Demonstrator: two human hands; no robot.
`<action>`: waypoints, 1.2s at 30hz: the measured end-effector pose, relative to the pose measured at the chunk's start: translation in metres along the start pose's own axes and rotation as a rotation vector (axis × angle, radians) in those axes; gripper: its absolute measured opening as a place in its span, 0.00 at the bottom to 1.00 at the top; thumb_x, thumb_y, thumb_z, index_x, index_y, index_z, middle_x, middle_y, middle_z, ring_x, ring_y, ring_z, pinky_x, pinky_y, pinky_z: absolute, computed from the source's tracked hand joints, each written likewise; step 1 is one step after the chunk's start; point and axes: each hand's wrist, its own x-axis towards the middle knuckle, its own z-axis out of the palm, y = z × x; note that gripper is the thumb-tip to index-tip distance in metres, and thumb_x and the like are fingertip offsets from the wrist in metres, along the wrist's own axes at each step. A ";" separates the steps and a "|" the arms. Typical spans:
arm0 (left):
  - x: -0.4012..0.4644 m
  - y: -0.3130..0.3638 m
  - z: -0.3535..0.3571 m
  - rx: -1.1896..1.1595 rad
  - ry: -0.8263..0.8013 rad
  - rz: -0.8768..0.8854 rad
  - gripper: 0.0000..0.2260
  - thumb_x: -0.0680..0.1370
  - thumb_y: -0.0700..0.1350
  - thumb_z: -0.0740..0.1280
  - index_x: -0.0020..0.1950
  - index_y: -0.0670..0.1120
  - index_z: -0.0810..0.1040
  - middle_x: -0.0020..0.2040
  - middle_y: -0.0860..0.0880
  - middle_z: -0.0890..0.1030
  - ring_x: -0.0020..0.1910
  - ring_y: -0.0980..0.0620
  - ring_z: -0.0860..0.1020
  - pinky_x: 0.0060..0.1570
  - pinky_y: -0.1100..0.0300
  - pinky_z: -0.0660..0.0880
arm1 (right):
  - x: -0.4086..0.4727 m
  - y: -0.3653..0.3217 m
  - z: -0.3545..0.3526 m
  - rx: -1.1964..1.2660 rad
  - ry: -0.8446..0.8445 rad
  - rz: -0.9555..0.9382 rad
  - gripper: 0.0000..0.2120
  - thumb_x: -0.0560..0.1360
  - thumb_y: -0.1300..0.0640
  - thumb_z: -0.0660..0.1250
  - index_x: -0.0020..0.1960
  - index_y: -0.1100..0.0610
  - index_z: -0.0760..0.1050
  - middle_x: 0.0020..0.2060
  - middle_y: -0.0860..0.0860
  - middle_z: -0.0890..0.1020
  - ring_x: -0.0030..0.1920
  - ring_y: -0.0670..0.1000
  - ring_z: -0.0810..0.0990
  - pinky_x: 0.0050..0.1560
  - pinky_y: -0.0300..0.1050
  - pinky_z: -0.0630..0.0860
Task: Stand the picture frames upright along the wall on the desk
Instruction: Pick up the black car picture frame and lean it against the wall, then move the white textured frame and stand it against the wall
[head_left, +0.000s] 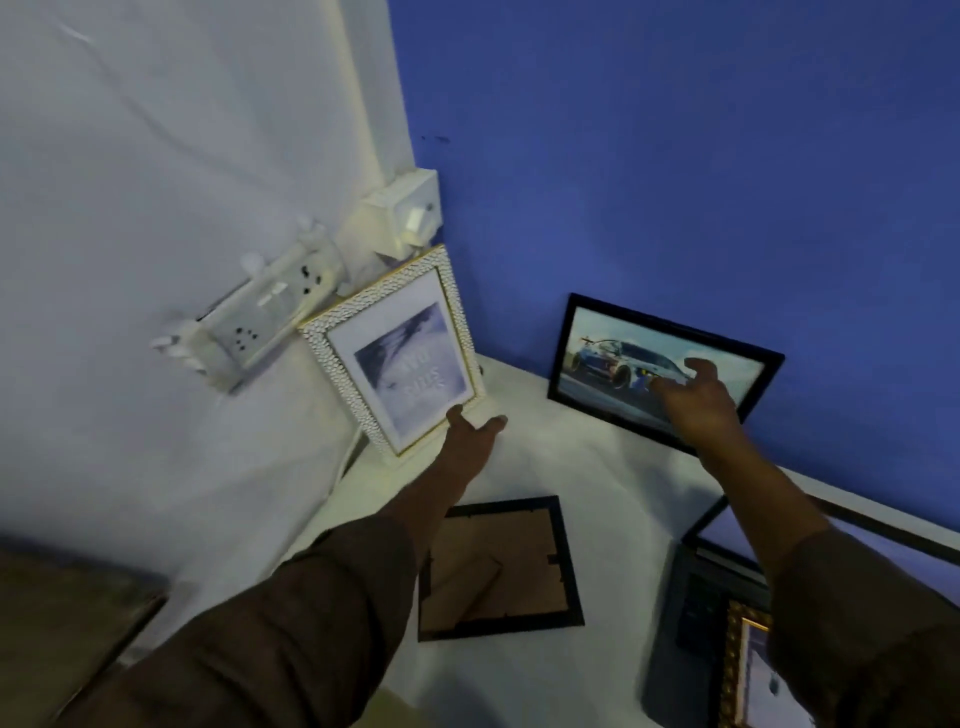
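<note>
Left hand (470, 431) is open at the bottom corner of the white textured frame (396, 349), which stands in the corner — thumb on its front. Right hand (696, 397), fingers spread, hovers over the black car-photo frame (662, 371) leaning against the blue wall (675, 156); another black frame (498, 566) lies face down on the desk (597, 467).

**Hidden, cropped and unclear items**

- White frame (393, 349): print blurred, lettering unreadable; lower edge partly covered by the left hand (470, 434).
- Black car frame (660, 366): lower right part hidden behind the right hand (698, 400).
- Gold frame (740, 670), near right part of the table (545, 457): cut off by the bottom edge, partly covered by the right sleeve (857, 623).
- Large dark frame (883, 530) at the right: runs out of view.
- Face-down frame (501, 566): left side overlapped by the left forearm.
</note>
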 end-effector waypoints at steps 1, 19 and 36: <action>-0.012 -0.002 -0.008 0.013 0.009 -0.010 0.37 0.77 0.50 0.74 0.79 0.42 0.58 0.74 0.41 0.70 0.73 0.41 0.70 0.73 0.52 0.66 | -0.008 -0.003 0.001 0.003 -0.028 0.003 0.34 0.77 0.48 0.71 0.78 0.55 0.63 0.69 0.60 0.74 0.65 0.61 0.76 0.55 0.45 0.71; -0.036 -0.002 -0.125 -0.054 0.304 0.010 0.34 0.82 0.50 0.68 0.82 0.45 0.52 0.78 0.40 0.66 0.72 0.40 0.71 0.59 0.58 0.69 | -0.032 -0.076 0.100 0.022 -0.357 -0.150 0.27 0.77 0.45 0.71 0.71 0.56 0.70 0.68 0.56 0.75 0.65 0.58 0.76 0.61 0.49 0.73; 0.074 -0.027 -0.172 0.203 0.340 0.122 0.17 0.76 0.57 0.66 0.53 0.46 0.81 0.46 0.44 0.85 0.47 0.42 0.84 0.48 0.39 0.83 | 0.059 -0.142 0.253 -0.116 -0.460 -0.286 0.24 0.77 0.58 0.69 0.72 0.55 0.69 0.67 0.55 0.76 0.66 0.58 0.76 0.64 0.53 0.73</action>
